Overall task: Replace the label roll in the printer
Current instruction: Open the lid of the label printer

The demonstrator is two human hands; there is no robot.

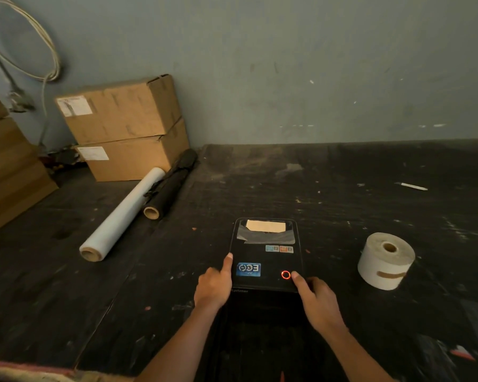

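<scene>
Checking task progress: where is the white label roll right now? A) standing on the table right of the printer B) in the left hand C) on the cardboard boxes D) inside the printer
A: the label roll stands on the table, right of the printer, touched by neither the left hand nor the right hand.

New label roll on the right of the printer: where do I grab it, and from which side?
Probably best taken with the right hand, which is nearer. The label roll stands on end, core hole facing up, apart from the printer. Come down from above and set the fingers on opposite sides of its round white wall; nothing crowds it. Avoid pinching the tan tape strip on its front.
</scene>
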